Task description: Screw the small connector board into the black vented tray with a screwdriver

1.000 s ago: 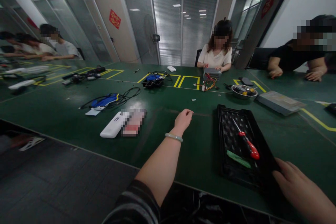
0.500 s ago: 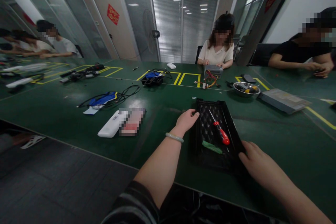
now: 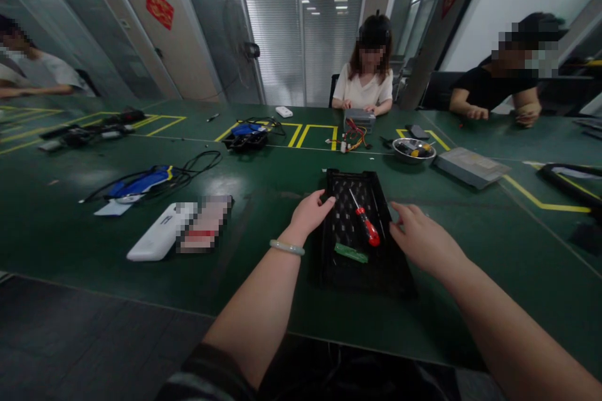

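A black plastic tray [image 3: 367, 279] with a patterned bottom lies on the green table in front of me. Inside it are a screwdriver [image 3: 365, 222] with a red and black handle and a green strip-like piece [image 3: 351, 253] whose kind I cannot make out. My left hand [image 3: 310, 216], with a pale bangle at its wrist, grips the tray's left rim between thumb and fingers. Beside the right rim, my right hand [image 3: 421, 235] is open, its fingers bent and apart; whether the fingertips touch the tray is unclear.
To the left lie a white case [image 3: 162, 232], a blurred-out flat item [image 3: 207, 225] and a blue bundle with black cables [image 3: 141, 183]. Farther right are a metal bowl of tools [image 3: 414, 150] and a grey metal box [image 3: 470, 167]. Co-workers sit across the table [image 3: 263, 200].
My right hand has moved forward along the tray's right side and loosened from its near right edge. My left hand stays at the left rim. The view has swung right.
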Tool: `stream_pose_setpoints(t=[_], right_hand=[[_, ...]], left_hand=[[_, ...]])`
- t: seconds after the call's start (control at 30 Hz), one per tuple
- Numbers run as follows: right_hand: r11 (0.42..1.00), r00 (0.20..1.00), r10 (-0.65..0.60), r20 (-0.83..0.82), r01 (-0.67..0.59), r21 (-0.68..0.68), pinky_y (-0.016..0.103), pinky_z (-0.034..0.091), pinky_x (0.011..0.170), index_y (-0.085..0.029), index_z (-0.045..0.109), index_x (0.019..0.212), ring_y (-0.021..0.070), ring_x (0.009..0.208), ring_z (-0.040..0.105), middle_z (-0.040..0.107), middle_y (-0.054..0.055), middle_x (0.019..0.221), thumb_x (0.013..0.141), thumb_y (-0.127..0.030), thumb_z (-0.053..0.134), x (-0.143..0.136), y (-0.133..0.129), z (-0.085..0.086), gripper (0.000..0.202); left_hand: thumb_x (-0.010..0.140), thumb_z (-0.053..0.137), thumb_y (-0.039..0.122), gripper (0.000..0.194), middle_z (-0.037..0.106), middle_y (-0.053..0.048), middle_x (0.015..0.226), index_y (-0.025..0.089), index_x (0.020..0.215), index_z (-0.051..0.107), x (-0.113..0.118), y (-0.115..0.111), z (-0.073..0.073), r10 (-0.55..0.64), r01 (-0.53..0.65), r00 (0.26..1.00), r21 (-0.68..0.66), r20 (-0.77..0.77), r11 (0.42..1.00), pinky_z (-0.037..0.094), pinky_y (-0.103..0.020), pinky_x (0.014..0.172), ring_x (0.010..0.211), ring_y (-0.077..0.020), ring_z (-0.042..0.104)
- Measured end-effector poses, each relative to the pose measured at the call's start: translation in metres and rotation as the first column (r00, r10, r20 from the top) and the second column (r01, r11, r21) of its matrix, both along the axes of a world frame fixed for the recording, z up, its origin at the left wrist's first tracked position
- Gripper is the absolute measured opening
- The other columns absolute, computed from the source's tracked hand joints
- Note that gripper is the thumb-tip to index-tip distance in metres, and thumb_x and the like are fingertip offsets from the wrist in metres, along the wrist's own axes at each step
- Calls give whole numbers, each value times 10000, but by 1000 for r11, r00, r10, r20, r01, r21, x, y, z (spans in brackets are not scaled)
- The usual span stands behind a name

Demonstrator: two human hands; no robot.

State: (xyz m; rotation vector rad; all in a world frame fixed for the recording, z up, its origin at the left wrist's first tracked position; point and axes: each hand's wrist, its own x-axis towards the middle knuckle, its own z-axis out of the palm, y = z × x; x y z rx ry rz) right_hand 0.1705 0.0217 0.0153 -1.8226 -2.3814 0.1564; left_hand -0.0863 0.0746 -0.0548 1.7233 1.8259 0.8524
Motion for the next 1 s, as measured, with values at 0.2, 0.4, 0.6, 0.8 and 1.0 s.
stream_pose_setpoints(t=[0.2, 0.4, 0.6, 0.8, 1.0], right_hand=[[973, 972, 229, -52, -226, 50, 383, 480, 921, -252, 572, 1335, 230, 994, 621, 629, 73, 1102, 971, -407, 462, -20, 14, -6, 410], [924, 930, 352, -110, -326, 198, 396, 482, 882, -295, 651, 1249, 223, 975, 579, 575, 73, 1076, 935, -374, 560, -8, 11, -24, 336], [854, 853, 517, -69, -509, 106, 424, 455, 874, -300, 745, 1015, 226, 959, 555, 575, 48, 998, 873, -441, 659, -15, -12, -15, 218], [871, 872, 490, -25, -488, 52, 424, 457, 882, -253, 721, 1023, 241, 983, 575, 604, 47, 1001, 873, -344, 665, -18, -15, -21, 185], [860, 864, 503, 8, -501, 97, 417, 450, 893, -261, 642, 1185, 254, 1040, 584, 632, 57, 1091, 904, -241, 602, -15, -11, -21, 285]], left_hand=[[908, 514, 552, 619, 693, -46, 847, 160, 1386, 539, 2, -2, 1, 8, -8, 999, 9, -34, 1000, 429, -277, 653, 732, -183, 615], [900, 536, 479, 572, 663, -12, 756, 160, 1376, 545, 5, -6, 3, 2, -1, 999, 26, -35, 1000, 422, -274, 662, 689, -165, 597], [890, 538, 464, 562, 650, 0, 743, 160, 1362, 552, 9, -7, 2, 30, -30, 999, 21, -26, 999, 414, -272, 646, 673, -157, 583], [891, 525, 473, 541, 622, 15, 732, 175, 1342, 549, 10, -5, -4, 49, -48, 999, 25, -17, 999, 392, -261, 626, 668, -145, 567], [887, 519, 459, 492, 632, 6, 776, 190, 1297, 555, 13, -3, -7, 84, -84, 996, 27, -18, 996, 370, -265, 615, 697, -152, 575]])
